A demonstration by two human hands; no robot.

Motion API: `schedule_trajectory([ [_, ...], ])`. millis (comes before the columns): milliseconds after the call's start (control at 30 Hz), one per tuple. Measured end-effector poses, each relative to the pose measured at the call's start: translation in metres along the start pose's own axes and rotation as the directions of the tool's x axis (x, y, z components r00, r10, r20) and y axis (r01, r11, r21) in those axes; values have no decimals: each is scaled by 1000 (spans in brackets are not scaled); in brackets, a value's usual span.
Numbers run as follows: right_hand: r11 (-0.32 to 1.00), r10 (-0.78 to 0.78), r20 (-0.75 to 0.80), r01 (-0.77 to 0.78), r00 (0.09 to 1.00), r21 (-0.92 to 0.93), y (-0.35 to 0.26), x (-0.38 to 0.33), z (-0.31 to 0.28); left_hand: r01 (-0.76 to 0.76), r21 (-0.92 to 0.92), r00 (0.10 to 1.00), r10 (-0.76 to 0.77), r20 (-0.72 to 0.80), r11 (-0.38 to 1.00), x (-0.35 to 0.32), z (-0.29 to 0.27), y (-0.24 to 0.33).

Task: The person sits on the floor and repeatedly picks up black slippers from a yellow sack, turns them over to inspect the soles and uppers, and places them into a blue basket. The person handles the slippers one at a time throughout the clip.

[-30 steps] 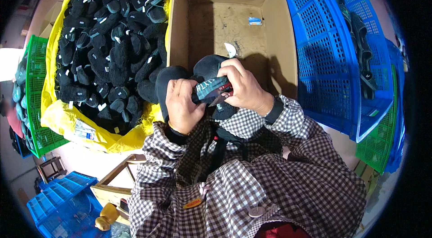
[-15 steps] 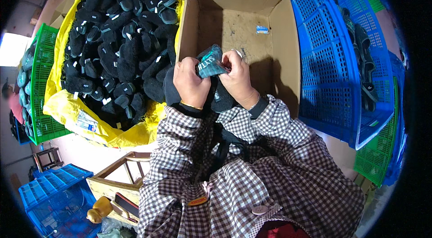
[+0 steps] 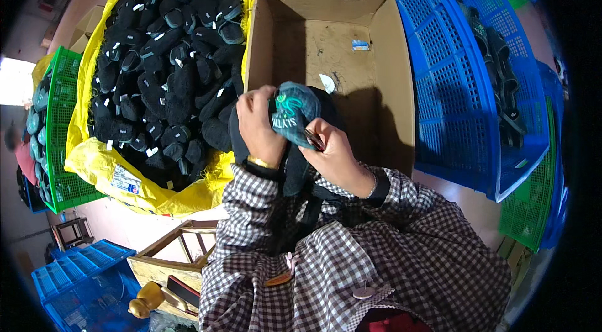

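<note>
Over the near end of the cardboard box (image 3: 402,75), both hands hold a slipper (image 3: 291,105) with a dark green upper and lighter green embroidery. My left hand (image 3: 259,128) is closed on its left side. At the lower right edge of the upper, my right hand (image 3: 337,155) pinches the rim. Something small and dark shows between the right fingers; I cannot make out what it is. More black fabric lies under the hands, partly hidden by them. Inside the box are a white scrap (image 3: 327,84) and a small blue-and-white piece (image 3: 360,45).
To the left, a yellow sack (image 3: 94,158) is full of black fuzzy slippers (image 3: 182,78). Blue plastic crates (image 3: 433,75) stand on the right, with slippers in one. At the left are a green crate (image 3: 63,131), a wooden stool (image 3: 160,253) and a blue crate (image 3: 81,275).
The slipper's upper has turned so its embroidery faces up. My right hand has moved down and right along the rim. A white scrap now shows in the box.
</note>
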State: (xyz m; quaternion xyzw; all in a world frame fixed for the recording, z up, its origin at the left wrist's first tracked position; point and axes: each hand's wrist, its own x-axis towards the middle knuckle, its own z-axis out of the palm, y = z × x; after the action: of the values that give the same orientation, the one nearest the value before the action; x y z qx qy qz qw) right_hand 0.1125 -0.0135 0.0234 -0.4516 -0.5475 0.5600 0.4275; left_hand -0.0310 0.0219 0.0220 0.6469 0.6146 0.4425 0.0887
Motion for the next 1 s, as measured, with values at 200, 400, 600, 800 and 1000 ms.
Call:
schedule_trajectory([
  [200,980,-27,109,48,994,-193,1,-28,-1,-82,8,985,80,152,997,-29,-12,-5],
  [400,990,27,410,33,912,-139,-4,-54,-11,-54,106,997,49,55,993,-32,-10,-13],
  [600,984,-45,-196,10,980,-178,0,3,-56,-303,87,947,290,140,949,-45,-33,11],
  [800,972,176,105,-156,979,-179,11,14,-53,-398,76,905,378,197,914,-58,-27,15],
  [1000,956,270,-54,-274,961,-102,34,9,-61,-133,221,962,72,265,966,-86,-65,17],
])
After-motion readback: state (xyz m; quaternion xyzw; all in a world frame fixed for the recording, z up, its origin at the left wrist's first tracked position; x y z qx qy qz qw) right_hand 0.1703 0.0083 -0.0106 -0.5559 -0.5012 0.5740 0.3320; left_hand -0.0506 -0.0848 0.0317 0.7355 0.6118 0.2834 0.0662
